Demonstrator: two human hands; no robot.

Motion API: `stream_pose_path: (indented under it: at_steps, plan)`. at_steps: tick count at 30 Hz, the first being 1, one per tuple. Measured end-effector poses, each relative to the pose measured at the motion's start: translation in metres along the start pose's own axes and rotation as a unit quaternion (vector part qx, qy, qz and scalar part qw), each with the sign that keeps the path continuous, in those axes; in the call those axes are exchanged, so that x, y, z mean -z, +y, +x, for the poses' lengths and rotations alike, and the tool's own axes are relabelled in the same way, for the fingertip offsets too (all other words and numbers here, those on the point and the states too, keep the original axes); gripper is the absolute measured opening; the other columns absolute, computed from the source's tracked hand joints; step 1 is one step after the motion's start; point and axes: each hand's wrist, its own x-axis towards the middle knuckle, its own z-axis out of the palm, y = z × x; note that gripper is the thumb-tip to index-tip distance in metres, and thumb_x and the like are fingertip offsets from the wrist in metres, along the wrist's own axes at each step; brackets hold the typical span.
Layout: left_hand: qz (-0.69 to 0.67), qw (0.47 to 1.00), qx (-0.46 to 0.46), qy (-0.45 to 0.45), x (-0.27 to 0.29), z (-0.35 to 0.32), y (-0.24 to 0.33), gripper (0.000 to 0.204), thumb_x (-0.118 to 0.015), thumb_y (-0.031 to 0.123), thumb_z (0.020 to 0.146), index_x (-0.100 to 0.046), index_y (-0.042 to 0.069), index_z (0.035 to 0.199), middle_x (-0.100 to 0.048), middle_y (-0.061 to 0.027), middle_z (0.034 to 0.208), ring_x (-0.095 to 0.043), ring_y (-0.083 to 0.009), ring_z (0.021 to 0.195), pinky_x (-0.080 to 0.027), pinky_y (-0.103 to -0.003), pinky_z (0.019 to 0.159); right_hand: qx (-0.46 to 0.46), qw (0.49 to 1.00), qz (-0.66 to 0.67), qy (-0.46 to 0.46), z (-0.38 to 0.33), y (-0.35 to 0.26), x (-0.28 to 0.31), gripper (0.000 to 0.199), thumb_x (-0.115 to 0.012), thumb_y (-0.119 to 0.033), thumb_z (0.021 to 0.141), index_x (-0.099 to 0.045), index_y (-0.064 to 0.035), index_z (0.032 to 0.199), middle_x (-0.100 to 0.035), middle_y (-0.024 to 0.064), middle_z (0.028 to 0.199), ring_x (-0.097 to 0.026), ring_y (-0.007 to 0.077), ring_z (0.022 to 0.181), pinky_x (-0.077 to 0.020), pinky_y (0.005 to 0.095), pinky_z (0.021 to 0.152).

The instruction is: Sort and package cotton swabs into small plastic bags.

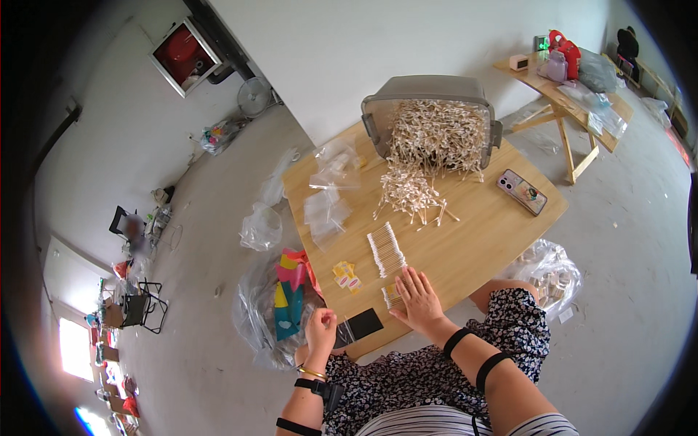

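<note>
No wording legible from where I stand. Green lit sign [542, 43] on far side of room — its symbol too small to make out. Yellow-and-white cards [346, 276] on near table [465, 247] carry reddish marks, print too fine to read. Pale box [518, 62] on far table [533, 78], dark front — any digits lost to distance.

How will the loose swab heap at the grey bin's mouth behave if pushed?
Being thin sticks, the swabs are likely light and may roll. Lying crisscrossed and unbound, they'd probably scatter. More may slide from the tipped bin.
</note>
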Motion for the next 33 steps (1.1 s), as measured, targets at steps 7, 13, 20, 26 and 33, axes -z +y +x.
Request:
stream_pose_path:
  at_steps: [7,13,20,26,33]
  plan:
    - [0.048,0.988,0.060,-0.135,0.008,-0.024,0.019,0.027,-0.070,0.033,0.088,-0.070,0.007,0.081,-0.071,-0.0123,0.073,-0.070,-0.0311,0.070,-0.054,-0.041,0.064,0.049,0.998,-0.010,-0.037,-0.009,-0.058,-0.012,0.084,-0.041,-0.063,0.095,-0.028,-0.0054,0.156,-0.020,0.0169,0.163,-0.012,0.0299,0.153,-0.0062,0.0456,0.125]
    - [0.274,0.931,0.017,-0.240,-0.005,-0.012,0.037,0.034,-0.066,0.037,0.083,-0.075,0.004,0.080,-0.072,-0.0173,0.078,-0.072,-0.0332,0.075,-0.056,-0.045,0.070,0.076,0.996,-0.012,-0.036,-0.010,-0.098,-0.019,0.075,-0.039,-0.054,0.099,-0.028,-0.0064,0.156,-0.020,0.0162,0.164,-0.012,0.0300,0.153,-0.0073,0.0477,0.124]
    - [0.272,0.930,0.058,-0.241,-0.015,-0.007,0.032,0.031,-0.066,0.034,0.081,-0.076,0.005,0.082,-0.072,-0.0177,0.079,-0.071,-0.0342,0.078,-0.056,-0.044,0.072,0.067,0.997,-0.020,-0.024,-0.011,-0.101,-0.017,0.070,-0.041,-0.051,0.099,-0.032,-0.0075,0.154,-0.021,0.0154,0.163,-0.013,0.0292,0.153,-0.0089,0.0485,0.124]
    - [0.064,0.983,0.098,-0.144,-0.015,-0.027,0.006,0.028,-0.065,0.032,0.081,-0.069,0.005,0.075,-0.067,-0.0168,0.071,-0.067,-0.0357,0.069,-0.052,-0.045,0.063,0.072,0.997,-0.014,-0.020,-0.012,-0.102,-0.019,0.070,-0.041,-0.051,0.099,-0.033,-0.0087,0.154,-0.021,0.0146,0.163,-0.013,0.0288,0.153,-0.0095,0.0486,0.124]
    - [0.046,0.983,0.107,-0.144,-0.015,-0.029,0.002,0.030,-0.064,0.034,0.083,-0.070,0.005,0.078,-0.070,-0.0142,0.074,-0.068,-0.0337,0.072,-0.053,-0.044,0.067,0.081,0.996,0.004,-0.022,-0.013,-0.112,-0.025,0.070,-0.043,-0.051,0.099,-0.032,-0.0112,0.155,-0.022,0.0118,0.164,-0.014,0.0271,0.153,-0.0094,0.0491,0.124]
